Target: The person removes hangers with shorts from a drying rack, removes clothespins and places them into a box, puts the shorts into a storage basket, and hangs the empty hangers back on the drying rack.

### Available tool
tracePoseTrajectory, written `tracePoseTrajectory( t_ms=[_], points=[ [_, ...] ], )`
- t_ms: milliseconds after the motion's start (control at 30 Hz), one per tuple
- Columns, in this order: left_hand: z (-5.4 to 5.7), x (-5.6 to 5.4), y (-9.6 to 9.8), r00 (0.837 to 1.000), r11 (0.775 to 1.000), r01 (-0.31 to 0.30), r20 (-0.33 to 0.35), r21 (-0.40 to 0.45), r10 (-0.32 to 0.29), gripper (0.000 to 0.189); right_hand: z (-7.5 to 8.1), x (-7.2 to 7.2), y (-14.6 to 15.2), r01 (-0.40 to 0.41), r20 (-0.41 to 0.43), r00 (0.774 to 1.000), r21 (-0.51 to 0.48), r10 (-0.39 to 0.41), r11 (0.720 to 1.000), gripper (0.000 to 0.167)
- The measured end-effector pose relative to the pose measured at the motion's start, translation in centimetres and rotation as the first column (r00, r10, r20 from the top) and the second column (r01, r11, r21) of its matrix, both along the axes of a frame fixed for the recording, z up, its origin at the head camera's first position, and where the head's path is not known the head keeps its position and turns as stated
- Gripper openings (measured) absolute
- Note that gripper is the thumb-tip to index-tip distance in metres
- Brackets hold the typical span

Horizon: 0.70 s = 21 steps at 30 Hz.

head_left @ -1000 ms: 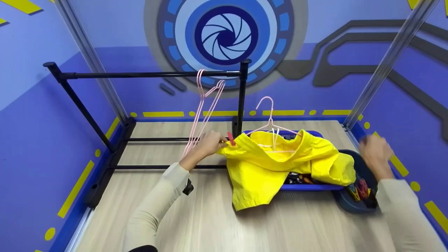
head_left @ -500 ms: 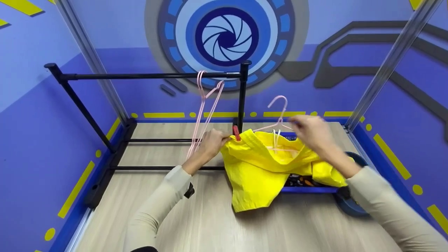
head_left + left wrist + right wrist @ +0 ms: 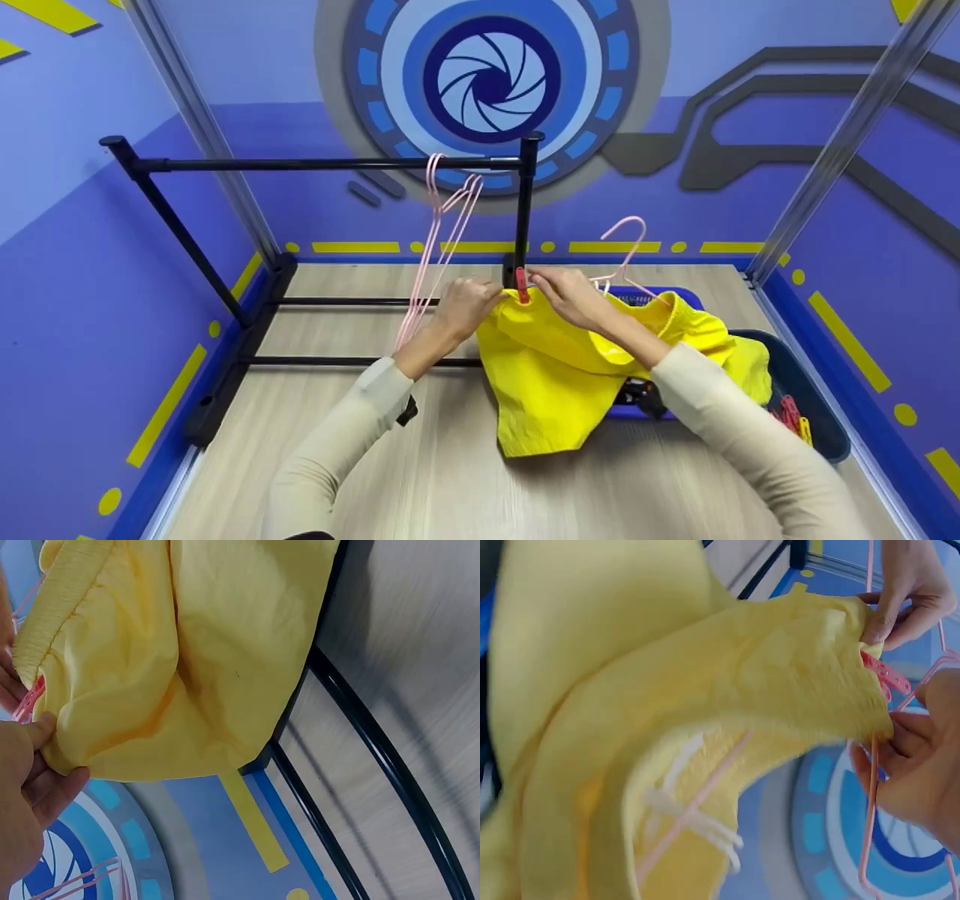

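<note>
Yellow shorts (image 3: 540,397) with an elastic waistband hang partly over a blue basket, one leg draping toward the front. A pink hanger (image 3: 632,259) runs inside the waist, its hook sticking up; white drawstrings (image 3: 705,829) show there in the right wrist view. A red clothespin (image 3: 522,286) is clipped on the waistband's left corner. My left hand (image 3: 465,307) pinches the cloth just left of the clothespin. My right hand (image 3: 574,298) is on the other side of it, fingers curled at the waistband edge in the right wrist view; its fingertips are partly hidden.
A black rack (image 3: 315,164) stands at left, with several pink hangers (image 3: 421,277) on its top bar. The blue basket (image 3: 688,294) holds dark patterned cloth. Right of it, a dark bin (image 3: 834,435) contains red and yellow clothespins (image 3: 790,412).
My right hand has moved left from above the bin to the waistband beside the red clothespin. The hanger in the shorts has tilted and shifted right. My left hand keeps its hold.
</note>
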<state>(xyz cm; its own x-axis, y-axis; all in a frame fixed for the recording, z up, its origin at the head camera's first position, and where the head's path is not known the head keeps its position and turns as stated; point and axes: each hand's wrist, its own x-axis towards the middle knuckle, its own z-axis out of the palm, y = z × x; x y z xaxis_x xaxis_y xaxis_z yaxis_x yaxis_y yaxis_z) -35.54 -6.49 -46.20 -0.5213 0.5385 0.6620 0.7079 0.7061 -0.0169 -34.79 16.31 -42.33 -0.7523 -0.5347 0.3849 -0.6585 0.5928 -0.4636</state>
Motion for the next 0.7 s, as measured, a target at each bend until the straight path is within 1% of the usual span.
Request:
tracePoseTrajectory(
  t_ms=[67,133,233,267,333,367,467,500,567,700],
  points=[
    [-0.1,-0.1,0.0,1.0,1.0,-0.021,-0.01,-0.014,0.021,0.024,-0.1,-0.4,-0.5,0.006,0.086,0.996,-0.026,-0.003,1.0,0.038],
    [-0.3,-0.2,-0.1,1.0,1.0,-0.029,-0.002,-0.012,0.029,0.023,-0.2,-0.7,-0.9,0.007,0.159,0.987,-0.056,0.002,0.998,0.041],
    [-0.5,-0.3,-0.3,0.999,0.999,-0.035,0.031,0.019,0.034,0.021,-0.5,-0.9,-1.2,-0.009,0.223,0.974,-0.098,0.031,0.995,0.047],
    [-0.6,-0.2,-0.3,0.998,0.999,-0.034,0.051,0.035,0.032,0.02,-0.6,-1.0,-1.3,-0.018,0.229,0.972,-0.108,0.043,0.994,0.048],
    [-0.6,-0.2,-0.4,0.995,0.998,-0.04,0.094,0.053,0.035,0.019,-1.0,-1.0,-1.5,-0.03,0.213,0.976,-0.111,0.053,0.993,0.048],
    [-0.6,-0.2,-0.5,0.993,0.997,-0.049,0.114,0.051,0.043,0.019,-1.2,-1.1,-1.7,-0.03,0.203,0.978,-0.112,0.052,0.993,0.045],
    [-0.8,0.0,-0.7,0.978,0.997,-0.066,0.2,0.028,0.059,0.018,-1.9,-1.1,-2.2,-0.034,0.154,0.987,-0.112,0.051,0.993,0.033],
    [-1.0,0.1,-0.8,0.971,0.997,-0.072,0.228,0.015,0.067,0.018,-2.2,-1.1,-2.3,-0.044,0.143,0.988,-0.115,0.06,0.992,0.03],
    [-1.4,0.3,-1.0,0.952,0.997,-0.077,0.297,0.004,0.073,0.017,-2.7,-1.0,-2.7,-0.07,0.126,0.988,-0.114,0.084,0.991,0.024],
    [-2.5,0.6,-1.4,0.922,0.997,-0.077,0.383,0.017,0.065,0.016,-3.7,-0.7,-3.2,-0.095,0.106,0.989,-0.083,0.104,0.992,0.024]
  ],
)
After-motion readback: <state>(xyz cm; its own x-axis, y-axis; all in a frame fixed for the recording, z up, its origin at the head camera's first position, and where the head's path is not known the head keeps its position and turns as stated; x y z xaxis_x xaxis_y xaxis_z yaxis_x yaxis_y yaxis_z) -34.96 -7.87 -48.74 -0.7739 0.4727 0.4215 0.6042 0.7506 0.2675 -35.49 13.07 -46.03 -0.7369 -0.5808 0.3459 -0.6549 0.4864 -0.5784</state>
